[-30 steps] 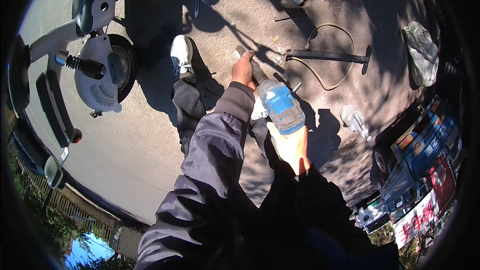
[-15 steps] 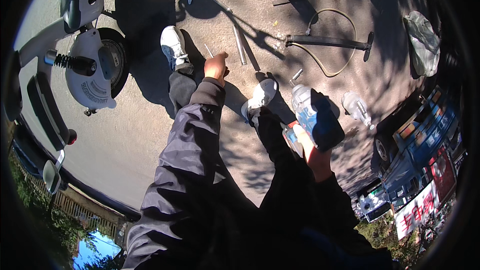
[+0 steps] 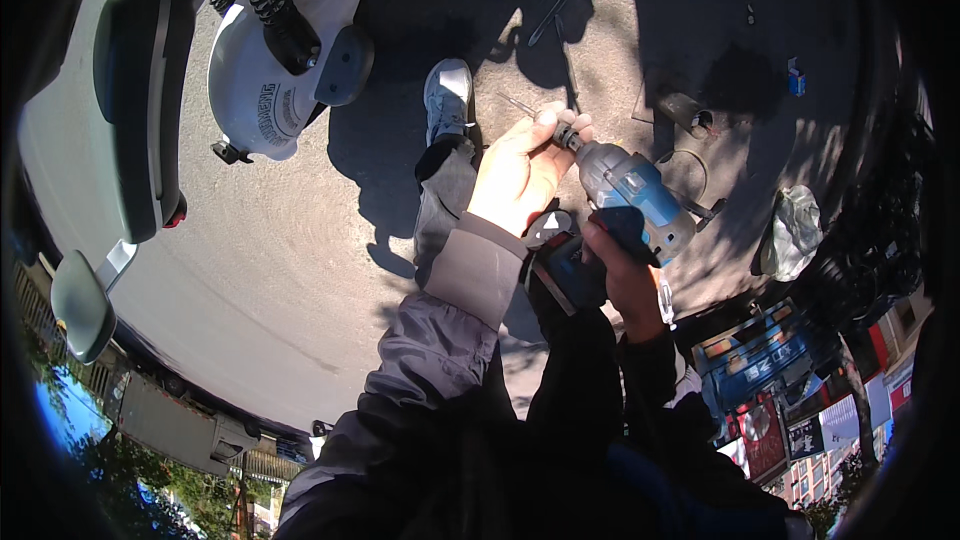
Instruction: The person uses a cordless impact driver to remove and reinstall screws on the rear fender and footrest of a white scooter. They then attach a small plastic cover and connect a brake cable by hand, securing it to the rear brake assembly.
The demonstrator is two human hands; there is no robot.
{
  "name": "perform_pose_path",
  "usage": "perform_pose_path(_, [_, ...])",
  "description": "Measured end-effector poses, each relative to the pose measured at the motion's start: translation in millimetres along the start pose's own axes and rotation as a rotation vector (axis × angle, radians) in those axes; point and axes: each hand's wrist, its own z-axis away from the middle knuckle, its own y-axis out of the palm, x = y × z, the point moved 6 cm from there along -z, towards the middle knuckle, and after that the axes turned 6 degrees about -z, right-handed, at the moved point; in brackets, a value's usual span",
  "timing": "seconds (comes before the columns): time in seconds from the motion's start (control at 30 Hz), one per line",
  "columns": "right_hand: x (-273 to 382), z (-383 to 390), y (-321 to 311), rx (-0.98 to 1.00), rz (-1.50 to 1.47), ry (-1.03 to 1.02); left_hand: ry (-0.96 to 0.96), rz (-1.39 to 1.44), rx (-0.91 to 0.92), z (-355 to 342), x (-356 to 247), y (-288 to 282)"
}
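Note:
My right hand (image 3: 625, 280) grips the handle of a blue and grey cordless drill (image 3: 635, 190), its nose pointing up and to the left. At that nose my left hand (image 3: 520, 175) is closed, fingertips around the chuck (image 3: 568, 136). A thin metal bit (image 3: 517, 103) sticks out to the left past those fingertips; whether it is seated in the chuck I cannot tell. Both hands are above the ground, over my feet. A white shoe (image 3: 447, 95) shows left of my left hand.
At the left stands a white scooter (image 3: 265, 70) with a black shock absorber and a dark seat (image 3: 135, 100). Long metal tools (image 3: 552, 15), a can-shaped container (image 3: 685, 112) and a plastic bag (image 3: 795, 235) lie on the ground. A blue vehicle (image 3: 755, 360) stands at the right.
My left hand has come from low over the ground to the drill's nose, bringing the thin bit. The drill has tilted leftward. The whole view has turned, with the scooter appearing larger and nearer.

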Motion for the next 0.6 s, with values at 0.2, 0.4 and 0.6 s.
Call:
perform_pose_path(0.2, [80, -19, 78, 0.051, 0.123, -0.104, 0.173, -0.219, -0.022, 16, -101, 20])
perform_pose_path(0.4, [105, -28, 103, 0.146, 0.345, -0.152, 0.234, -0.337, -0.232, 18, -122, 17])
perform_pose_path(0.6, [132, -51, 131, 0.420, 0.712, -0.409, 0.249, -0.675, -0.465, 7, -136, -10])
